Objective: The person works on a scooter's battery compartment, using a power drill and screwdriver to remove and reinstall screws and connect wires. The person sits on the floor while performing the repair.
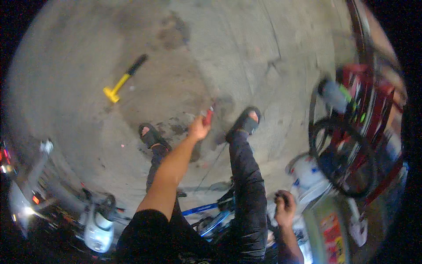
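My left hand [200,129] reaches out over the concrete floor between my feet, its fingers closed around a small red tool [208,117]. The tool's tip is blurred, so its kind is unclear. Lower right, my right hand [285,209] is raised beside my leg, fingers curled around a small black piece [281,198] that I cannot identify. On the floor ahead and to the left lies a yellow hammer [118,88] with a black grip, touched by neither hand.
A black tyre [313,145] leans by a white bucket [307,174] at right, near a dark red rack [373,105] and a grey bottle [336,97]. Blue bicycle-like frame parts [200,209] lie behind my legs. A white scooter [99,233] stands lower left.
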A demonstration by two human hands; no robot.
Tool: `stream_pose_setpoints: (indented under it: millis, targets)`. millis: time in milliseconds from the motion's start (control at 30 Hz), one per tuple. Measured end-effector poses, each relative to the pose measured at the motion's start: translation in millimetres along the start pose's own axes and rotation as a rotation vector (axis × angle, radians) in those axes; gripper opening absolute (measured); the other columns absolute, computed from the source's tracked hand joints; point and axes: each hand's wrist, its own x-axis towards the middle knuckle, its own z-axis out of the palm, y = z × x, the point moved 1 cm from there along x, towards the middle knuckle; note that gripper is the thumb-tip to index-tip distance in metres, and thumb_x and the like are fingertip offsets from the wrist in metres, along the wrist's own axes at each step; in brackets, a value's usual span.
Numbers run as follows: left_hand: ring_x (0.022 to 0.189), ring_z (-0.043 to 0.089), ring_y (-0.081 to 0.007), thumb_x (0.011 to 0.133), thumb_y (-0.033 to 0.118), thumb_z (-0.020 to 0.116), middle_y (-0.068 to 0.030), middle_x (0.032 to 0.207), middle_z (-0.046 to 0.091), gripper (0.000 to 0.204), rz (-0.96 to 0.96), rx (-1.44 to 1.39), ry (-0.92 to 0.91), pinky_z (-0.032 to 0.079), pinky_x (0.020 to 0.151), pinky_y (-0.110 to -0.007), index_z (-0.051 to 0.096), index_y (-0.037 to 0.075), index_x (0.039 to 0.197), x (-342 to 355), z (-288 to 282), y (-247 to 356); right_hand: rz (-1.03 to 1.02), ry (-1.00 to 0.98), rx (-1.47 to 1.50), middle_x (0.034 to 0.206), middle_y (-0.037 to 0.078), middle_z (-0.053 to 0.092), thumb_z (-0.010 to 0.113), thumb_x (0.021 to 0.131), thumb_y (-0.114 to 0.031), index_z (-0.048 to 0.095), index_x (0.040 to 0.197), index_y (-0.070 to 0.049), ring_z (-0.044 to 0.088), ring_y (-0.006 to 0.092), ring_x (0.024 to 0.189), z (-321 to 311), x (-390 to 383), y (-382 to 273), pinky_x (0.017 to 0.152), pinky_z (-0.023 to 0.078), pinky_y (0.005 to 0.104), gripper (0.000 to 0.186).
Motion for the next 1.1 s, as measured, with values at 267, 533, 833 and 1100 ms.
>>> stream_pose_setpoints:
  millis: [267, 533, 833, 1100]
  targets:
    - [0.085, 0.06, -0.0217, 0.072, 0.012, 0.07, -0.0104, 0.089, 0.062, 0.034, 0.254, -1.032, 0.05, 0.049, 0.076, -0.036, 0.056, 0.003, 0.101, -381, -98, 23, -0.608, -0.559, -0.12, 0.098, 0.005, 0.06, 0.055, 0.094, -0.008, 0.05, 0.125, 0.0, 0.054, 0.0123, 0.087, 185, -113, -159, 0.08, 0.046, 0.0279, 0.033]
    - [0.101, 0.06, -0.0336, 0.077, 0.016, 0.072, -0.0194, 0.106, 0.059, 0.046, 0.309, -1.249, 0.766, 0.048, 0.082, -0.041, 0.049, 0.0, 0.113, -637, -261, -81, -0.934, -1.159, -0.558, 0.097, 0.006, 0.063, 0.043, 0.101, -0.017, 0.053, 0.122, -0.001, 0.057, 0.0113, 0.081, 358, -396, -281, 0.073, 0.047, 0.0249, 0.028]
    - [0.089, 0.065, -0.0221, 0.087, 0.021, 0.067, -0.0138, 0.103, 0.064, 0.034, -0.261, -1.487, 1.59, 0.052, 0.076, -0.035, 0.058, -0.001, 0.112, -772, -203, -358, -1.159, -1.595, -0.963, 0.068, 0.002, 0.053, 0.041, 0.102, -0.028, 0.056, 0.107, 0.0, 0.05, 0.0092, 0.059, 564, -686, -353, 0.058, 0.046, 0.0258, 0.032]
    - [0.078, 0.06, -0.0155, 0.092, 0.021, 0.061, -0.0069, 0.099, 0.063, 0.033, -0.618, -2.086, 1.835, 0.048, 0.065, -0.029, 0.056, 0.0, 0.117, -846, -137, -468, -1.238, -1.546, -1.309, 0.072, 0.001, 0.049, 0.035, 0.102, -0.034, 0.046, 0.12, -0.007, 0.048, 0.0101, 0.059, 722, -767, -314, 0.054, 0.046, 0.0272, 0.034]
